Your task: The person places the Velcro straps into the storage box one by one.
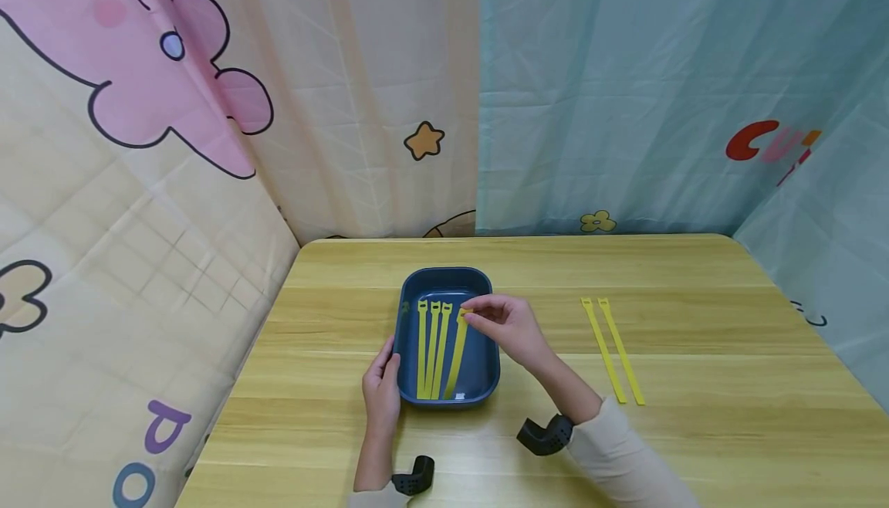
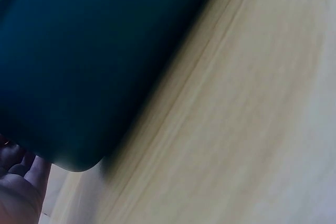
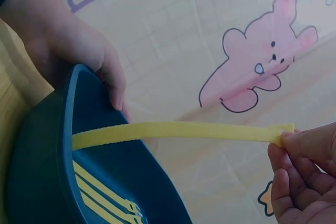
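A dark blue tray [image 1: 495, 369] stands on the wooden table, and my left hand [image 1: 381, 388] holds its left side with the thumb at the rim. Over the tray's right half, my right hand [image 1: 510, 328] pinches one yellow cable tie [image 1: 456, 357] by its slotted head. In the right wrist view that tie [image 3: 199, 129] stretches from the fingertips down to the tray's wall. Three more yellow cable ties [image 1: 434, 350] lie side by side inside, heads toward the far end. The left wrist view shows mostly the tray's outer wall [image 2: 94, 66], with some fingers at its lower corner.
Two yellow cable ties [image 1: 614, 353] lie side by side on the table [image 1: 729, 384], right of the tray. A printed curtain [image 1: 375, 106] hangs behind the table's far edge and along both sides. Each wrist wears a black camera mount [image 1: 545, 436].
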A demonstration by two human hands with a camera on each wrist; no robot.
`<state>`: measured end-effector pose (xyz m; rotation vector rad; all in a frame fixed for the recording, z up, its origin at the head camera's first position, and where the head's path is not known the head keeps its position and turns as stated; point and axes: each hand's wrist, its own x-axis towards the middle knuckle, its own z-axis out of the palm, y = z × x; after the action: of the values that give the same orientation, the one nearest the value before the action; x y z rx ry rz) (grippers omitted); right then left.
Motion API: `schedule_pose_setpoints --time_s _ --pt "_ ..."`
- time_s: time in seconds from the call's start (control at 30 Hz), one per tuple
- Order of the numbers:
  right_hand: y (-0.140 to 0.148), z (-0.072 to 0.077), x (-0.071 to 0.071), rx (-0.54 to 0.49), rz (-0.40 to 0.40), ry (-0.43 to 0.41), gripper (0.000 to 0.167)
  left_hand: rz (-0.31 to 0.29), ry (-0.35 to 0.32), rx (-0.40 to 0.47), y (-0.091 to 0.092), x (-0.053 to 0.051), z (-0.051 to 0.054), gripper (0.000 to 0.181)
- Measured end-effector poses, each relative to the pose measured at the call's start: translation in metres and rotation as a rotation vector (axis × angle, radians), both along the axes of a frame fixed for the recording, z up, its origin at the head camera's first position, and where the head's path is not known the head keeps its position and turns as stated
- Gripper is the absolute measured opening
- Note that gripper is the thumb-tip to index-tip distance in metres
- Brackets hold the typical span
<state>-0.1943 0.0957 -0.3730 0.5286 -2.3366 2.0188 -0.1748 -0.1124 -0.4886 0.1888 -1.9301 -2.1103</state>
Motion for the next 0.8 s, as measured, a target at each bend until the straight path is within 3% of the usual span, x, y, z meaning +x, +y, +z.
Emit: schedule_pose_setpoints --time_s 0.27,0.5,0.8 --pt "0.000 -0.023 -0.014 0.002 -0.017 0.005 0.017 0.001 0.019 -0.016 -0.001 0.000 -0.004 0.037" --pt "0.002 -0.022 -0.028 0.029 -0.023 0.031 0.017 0.010 -0.007 -0.022 0.000 -0.001 -0.003 0.037" --pt "0.002 -0.022 -0.045 0.071 -0.053 -0.047 0.021 0.013 -0.009 -0.008 0.000 -0.002 -0.004 0.037"
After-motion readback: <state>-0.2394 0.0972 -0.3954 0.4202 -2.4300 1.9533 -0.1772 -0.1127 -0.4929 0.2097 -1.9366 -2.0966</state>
